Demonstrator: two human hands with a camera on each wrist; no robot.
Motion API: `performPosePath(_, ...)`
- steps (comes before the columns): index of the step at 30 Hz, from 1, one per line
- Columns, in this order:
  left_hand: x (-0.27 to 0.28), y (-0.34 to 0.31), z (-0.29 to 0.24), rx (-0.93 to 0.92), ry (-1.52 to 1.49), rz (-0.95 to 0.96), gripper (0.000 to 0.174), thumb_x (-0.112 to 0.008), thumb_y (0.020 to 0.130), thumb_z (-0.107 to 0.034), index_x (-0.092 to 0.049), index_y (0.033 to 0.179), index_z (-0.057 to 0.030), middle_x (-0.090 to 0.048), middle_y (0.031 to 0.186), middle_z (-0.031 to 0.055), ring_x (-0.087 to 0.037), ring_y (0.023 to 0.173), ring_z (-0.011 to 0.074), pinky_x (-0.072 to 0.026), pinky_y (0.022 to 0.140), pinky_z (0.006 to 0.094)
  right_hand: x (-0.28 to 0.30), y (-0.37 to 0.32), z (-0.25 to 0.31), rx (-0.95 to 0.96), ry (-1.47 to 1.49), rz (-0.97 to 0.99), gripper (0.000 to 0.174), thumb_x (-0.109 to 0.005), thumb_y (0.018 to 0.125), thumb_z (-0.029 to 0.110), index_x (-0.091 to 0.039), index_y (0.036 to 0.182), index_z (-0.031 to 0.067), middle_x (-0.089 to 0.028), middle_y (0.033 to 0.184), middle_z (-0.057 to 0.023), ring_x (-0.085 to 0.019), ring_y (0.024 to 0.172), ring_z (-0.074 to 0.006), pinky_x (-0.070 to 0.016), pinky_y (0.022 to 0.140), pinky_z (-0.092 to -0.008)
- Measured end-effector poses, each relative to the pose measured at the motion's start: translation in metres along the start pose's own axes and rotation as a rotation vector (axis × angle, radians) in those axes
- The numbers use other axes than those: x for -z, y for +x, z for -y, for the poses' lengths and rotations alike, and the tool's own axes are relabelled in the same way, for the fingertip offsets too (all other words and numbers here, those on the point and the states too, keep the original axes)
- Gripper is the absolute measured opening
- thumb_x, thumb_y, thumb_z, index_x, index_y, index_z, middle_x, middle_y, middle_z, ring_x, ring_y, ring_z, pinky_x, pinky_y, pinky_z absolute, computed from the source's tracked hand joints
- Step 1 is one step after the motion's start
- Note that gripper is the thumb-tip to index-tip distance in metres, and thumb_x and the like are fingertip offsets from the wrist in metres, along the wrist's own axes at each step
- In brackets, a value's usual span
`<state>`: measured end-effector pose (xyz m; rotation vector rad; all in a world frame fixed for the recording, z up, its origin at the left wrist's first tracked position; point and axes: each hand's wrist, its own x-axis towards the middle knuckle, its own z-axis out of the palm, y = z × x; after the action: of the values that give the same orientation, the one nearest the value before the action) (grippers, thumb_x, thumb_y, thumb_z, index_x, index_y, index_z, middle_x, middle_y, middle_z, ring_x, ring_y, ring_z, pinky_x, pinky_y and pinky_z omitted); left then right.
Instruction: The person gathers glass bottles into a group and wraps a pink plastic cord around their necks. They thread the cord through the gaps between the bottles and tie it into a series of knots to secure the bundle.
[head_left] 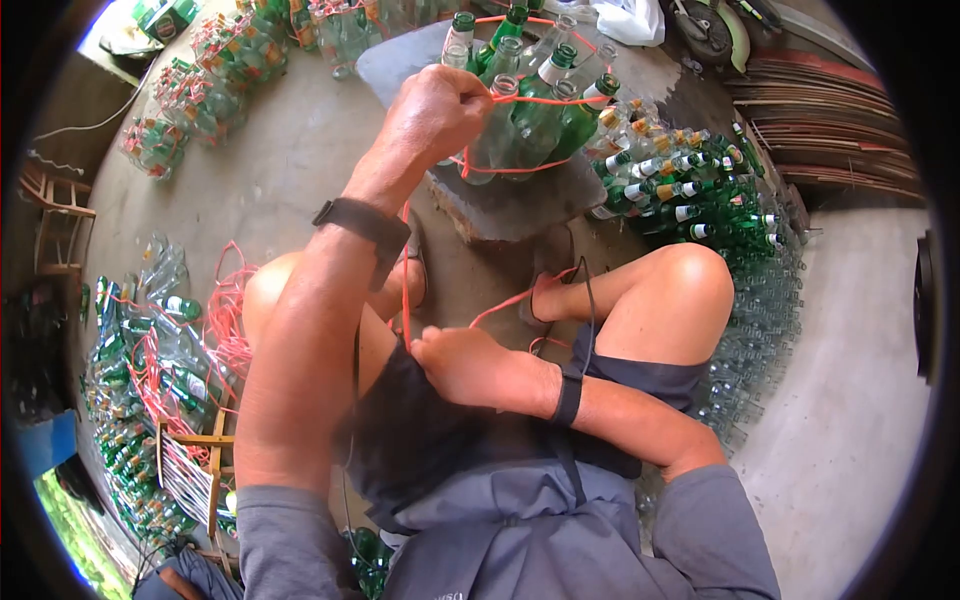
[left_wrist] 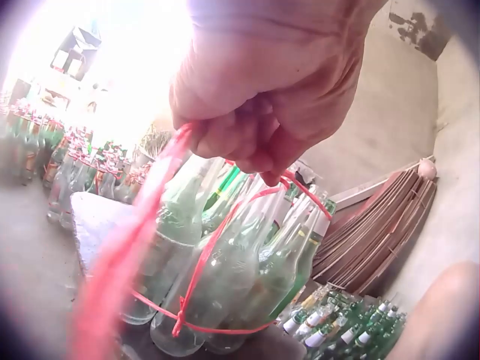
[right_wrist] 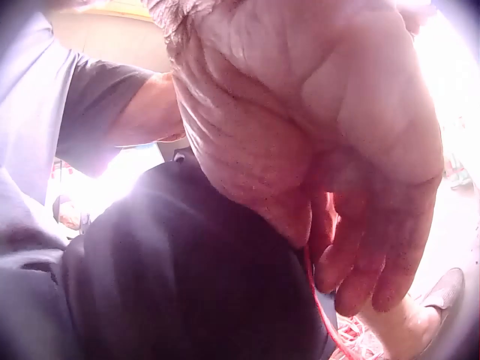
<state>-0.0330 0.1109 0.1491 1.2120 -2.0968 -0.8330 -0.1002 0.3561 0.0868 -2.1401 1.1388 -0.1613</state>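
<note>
We see red string (head_left: 406, 270) running straight from one hand to the other, with one band round the necks and another round the bodies of a cluster of green and clear bottles (head_left: 535, 125). They stand upright and packed together on a grey slab (head_left: 395, 62), raised, we think, so a seated person can reach round them. In the left wrist view we find a knot (left_wrist: 178, 319) on the lower band, which probably holds the bodies snug. The left hand (head_left: 440, 108) is curled beside the necks and pinches the string, we judge to stop the upper band slipping. The right hand (head_left: 468, 368), low over the lap, has its fingers bent round the string, apparently to hold the line taut. Further out, we notice a pile of string (head_left: 230, 310) by the left knee, likely left there for easy reach, loose bottles (head_left: 690, 190) crowded on the right, and bundles (head_left: 195, 100) with red string round their tops on the far left, set apart perhaps to leave working room
</note>
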Motion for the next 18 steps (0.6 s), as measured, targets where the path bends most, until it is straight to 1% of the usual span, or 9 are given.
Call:
performPosePath(2, 0.001, 0.0, 0.0, -0.013, 0.02, -0.012, 0.022, -0.071, 0.095, -0.016, -0.081, 0.106, 0.0, -0.076, 0.09, 0.0152, -0.072, 0.082, 0.0195, -0.0571, 0.077, 0.0358, 0.011, -0.005, -0.001, -0.011, -0.112, 0.181, 0.012, -0.068, 0.088, 0.01, -0.068, 0.097, 0.0034, -0.066, 0.097, -0.0177, -0.073, 0.093, -0.0358, -0.0608, 0.075, -0.0476)
performPosePath(4, 0.003, 0.0, 0.003, -0.012, 0.04, -0.022, 0.021, -0.071, 0.095, -0.016, -0.081, 0.106, -0.0008, -0.076, 0.09, 0.015, -0.072, 0.083, 0.019, -0.0574, 0.078, 0.0357, 0.034, -0.007, -0.004, 0.019, -0.203, 0.189, 0.013, -0.067, 0.087, 0.013, -0.07, 0.097, 0.0042, -0.07, 0.099, -0.0167, -0.075, 0.091, -0.0355, -0.062, 0.075, -0.0483)
performPosePath(6, 0.003, -0.001, 0.006, -0.001, -0.052, -0.016, 0.021, -0.071, 0.094, -0.015, -0.081, 0.106, -0.002, -0.077, 0.091, 0.0144, -0.073, 0.084, 0.0177, -0.058, 0.079, 0.0351, 0.055, 0.001, -0.009, -0.149, -0.247, 0.265, 0.017, -0.067, 0.089, 0.017, -0.071, 0.097, 0.0033, -0.074, 0.096, -0.0177, -0.076, 0.088, -0.037, -0.0622, 0.074, -0.0495)
performPosePath(8, -0.001, 0.0, 0.012, 0.003, -0.054, -0.037, 0.021, -0.07, 0.094, -0.014, -0.081, 0.107, -0.0019, -0.079, 0.092, 0.0137, -0.073, 0.086, 0.016, -0.0584, 0.08, 0.0343, 0.099, 0.002, -0.005, -0.179, -0.282, 0.304, 0.016, -0.066, 0.091, 0.018, -0.071, 0.095, 0.0039, -0.075, 0.093, -0.0203, -0.076, 0.089, -0.0388, -0.0611, 0.073, -0.0508)
performPosePath(10, -0.005, -0.001, 0.014, 0.074, -0.136, -0.029, 0.022, -0.069, 0.094, -0.014, -0.081, 0.108, -0.0018, -0.079, 0.093, 0.0132, -0.072, 0.086, 0.0136, -0.0585, 0.08, 0.0338, 0.139, -0.005, -0.008, -0.179, -0.253, 0.094, 0.016, -0.066, 0.093, 0.02, -0.072, 0.093, 0.0044, -0.074, 0.091, -0.0209, -0.073, 0.089, -0.0407, -0.0597, 0.074, -0.0502)
performPosePath(12, -0.002, -0.001, 0.014, 0.066, -0.165, -0.049, 0.023, -0.069, 0.094, -0.015, -0.082, 0.107, -0.0019, -0.079, 0.09, 0.0127, -0.07, 0.085, 0.0116, -0.0583, 0.079, 0.0337, 0.168, -0.003, -0.019, -0.114, -0.352, -0.151, 0.015, -0.066, 0.095, 0.018, -0.072, 0.096, 0.0038, -0.073, 0.094, -0.0199, -0.071, 0.088, -0.0418, -0.0576, 0.074, -0.0489)
performPosePath(14, 0.002, -0.001, 0.011, 0.096, -0.136, -0.023, 0.023, -0.07, 0.093, -0.017, -0.082, 0.106, -0.0021, -0.077, 0.084, 0.0116, -0.068, 0.082, 0.0105, -0.0577, 0.077, 0.0339, 0.2, 0.007, -0.035, 0.009, -0.179, -0.447, 0.013, -0.068, 0.094, 0.012, -0.073, 0.099, 0.0016, -0.072, 0.091, -0.0185, -0.071, 0.086, -0.041, -0.0566, 0.074, -0.0466)
performPosePath(16, 0.006, -0.002, 0.008, 0.115, -0.129, -0.023, 0.024, -0.071, 0.092, -0.019, -0.082, 0.105, -0.0022, -0.075, 0.079, 0.0102, -0.065, 0.078, 0.0101, -0.0566, 0.074, 0.0349, 0.231, 0.02, -0.046, 0.034, -0.318, -0.601, 0.013, -0.066, 0.094, 0.006, -0.074, 0.102, 0.0, -0.071, 0.092, -0.0196, -0.071, 0.086, -0.0397, -0.0559, 0.075, -0.0443)
performPosePath(18, 0.009, -0.003, 0.006, 0.167, -0.147, 0.005, 0.024, -0.071, 0.091, -0.018, -0.083, 0.105, -0.0029, -0.073, 0.075, 0.0092, -0.062, 0.074, 0.0099, -0.0552, 0.071, 0.0355, 0.249, 0.037, -0.062, 0.071, -0.296, -0.62, 0.014, -0.064, 0.094, 0.008, -0.074, 0.101, 0.0012, -0.071, 0.093, -0.0204, -0.071, 0.09, -0.0404, -0.056, 0.079, -0.0469)
